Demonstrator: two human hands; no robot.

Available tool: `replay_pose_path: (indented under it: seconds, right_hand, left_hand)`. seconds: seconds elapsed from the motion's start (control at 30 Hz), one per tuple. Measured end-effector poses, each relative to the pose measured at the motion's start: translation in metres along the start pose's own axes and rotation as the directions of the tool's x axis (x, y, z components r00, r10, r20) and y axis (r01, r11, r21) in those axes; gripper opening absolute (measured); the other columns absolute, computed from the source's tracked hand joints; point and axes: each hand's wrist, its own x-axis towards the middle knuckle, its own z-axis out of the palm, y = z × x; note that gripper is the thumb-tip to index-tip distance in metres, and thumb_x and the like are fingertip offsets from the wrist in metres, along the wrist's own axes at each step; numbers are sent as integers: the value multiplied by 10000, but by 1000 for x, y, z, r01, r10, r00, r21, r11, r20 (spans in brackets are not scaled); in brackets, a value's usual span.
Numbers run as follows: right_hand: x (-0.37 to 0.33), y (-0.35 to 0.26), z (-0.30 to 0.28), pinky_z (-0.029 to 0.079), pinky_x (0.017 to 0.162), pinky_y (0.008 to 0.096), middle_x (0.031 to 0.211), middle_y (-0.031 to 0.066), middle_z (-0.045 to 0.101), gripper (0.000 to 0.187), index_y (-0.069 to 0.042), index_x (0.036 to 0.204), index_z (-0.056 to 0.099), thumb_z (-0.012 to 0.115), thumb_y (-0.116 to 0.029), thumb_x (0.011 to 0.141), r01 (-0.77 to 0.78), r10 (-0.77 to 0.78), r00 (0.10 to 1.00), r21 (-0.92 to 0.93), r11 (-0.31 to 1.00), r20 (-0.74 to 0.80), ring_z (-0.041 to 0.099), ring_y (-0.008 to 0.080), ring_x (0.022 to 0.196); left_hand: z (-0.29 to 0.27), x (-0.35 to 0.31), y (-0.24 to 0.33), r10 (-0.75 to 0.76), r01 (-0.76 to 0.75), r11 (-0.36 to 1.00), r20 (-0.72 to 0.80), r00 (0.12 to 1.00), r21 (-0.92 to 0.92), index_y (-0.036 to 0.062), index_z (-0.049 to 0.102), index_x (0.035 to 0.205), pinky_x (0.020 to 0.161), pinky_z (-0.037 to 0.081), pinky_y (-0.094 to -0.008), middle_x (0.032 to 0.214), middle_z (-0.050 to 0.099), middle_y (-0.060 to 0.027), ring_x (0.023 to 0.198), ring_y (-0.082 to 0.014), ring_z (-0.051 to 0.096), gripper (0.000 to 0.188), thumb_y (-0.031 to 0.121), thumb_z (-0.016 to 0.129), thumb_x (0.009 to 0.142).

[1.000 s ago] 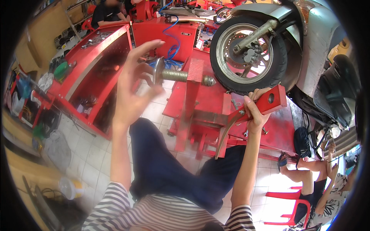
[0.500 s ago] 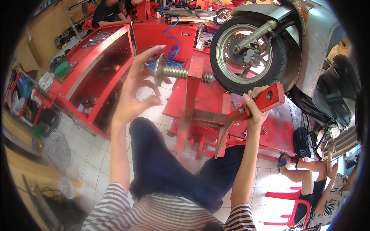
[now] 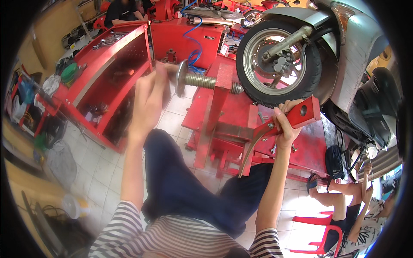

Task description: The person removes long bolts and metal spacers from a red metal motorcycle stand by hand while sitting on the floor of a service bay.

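A red metal clamp frame (image 3: 214, 112) stands in front of my knees, at the edge of a red platform. Through its left upright runs a threaded screw (image 3: 200, 81), lying level, with a round metal disc (image 3: 181, 78) on its left end. The screw's right tip points at a scooter's front wheel (image 3: 278, 64). My left hand (image 3: 146, 96) is just left of the disc, its fingers smeared by motion; whether they touch the disc is unclear. My right hand (image 3: 286, 122) is wrapped around the clamp's red square arm (image 3: 304, 112), just below the open hole near its end.
The grey scooter (image 3: 359, 56) stands on the red platform (image 3: 303, 150). At left is a red tool cart (image 3: 79, 101) with wrenches on top. A seated person (image 3: 352, 215) on a red chair (image 3: 316, 219) is at lower right; another person (image 3: 122, 13) sits at the back.
My left hand, spread around the disc before, has swung to its left side with the fingers drawn closer together. My right hand keeps its hold on the red arm.
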Motion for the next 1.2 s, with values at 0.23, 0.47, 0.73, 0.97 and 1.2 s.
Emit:
replay_pose_path:
  seconds: [0.23, 0.47, 0.73, 0.97, 1.2]
  right_hand:
    - [-2, 6, 1, 280, 482, 231, 699, 5, 408, 308, -55, 864, 448, 689, 97, 746, -12, 11, 1000, -11, 1000, -20, 355, 71, 531]
    - [-1, 4, -4, 278, 466, 228, 697, 6, 404, 310, -57, 861, 442, 685, 100, 749, 22, -22, 1000, -13, 1000, -15, 343, 69, 514]
    - [-1, -2, 0, 259, 452, 224, 683, 4, 386, 293, -58, 852, 434, 656, 107, 756, -2, 2, 1000, 5, 1000, -9, 322, 68, 505]
    - [0, 4, 3, 260, 450, 220, 686, 7, 382, 292, -57, 857, 430, 649, 111, 763, -3, 3, 1000, 23, 1000, 6, 313, 67, 501]
    - [-3, 0, 3, 262, 453, 214, 697, 7, 389, 303, -62, 858, 431, 658, 112, 759, -11, 11, 1000, 21, 1000, 3, 320, 62, 511]
  left_hand:
    - [27, -7, 11, 376, -383, 923, -138, 917, -31, 9, 479, 1372, 622, 524, -261, 1250, 606, -123, 799, -131, 620, 608, 329, 649, 883]
    - [16, -6, -7, 140, -177, 934, -139, 980, -310, 44, 511, 1336, 589, 447, -223, 1205, 619, -68, 674, -89, 581, 500, 203, 654, 884]
    - [0, -5, -14, 38, -33, 997, 80, 996, -63, 0, 477, 1332, 518, 425, -224, 1111, 599, -114, 678, -114, 591, 561, 440, 412, 991]
    - [25, -13, 9, 268, -276, 960, -124, 955, -52, 68, 483, 1382, 617, 500, -238, 1236, 577, -85, 635, -99, 595, 587, 48, 641, 817]
    - [18, 0, -6, 218, -253, 930, -156, 964, -267, 12, 519, 1321, 586, 483, -211, 1183, 614, -105, 636, -80, 604, 515, 352, 600, 942]
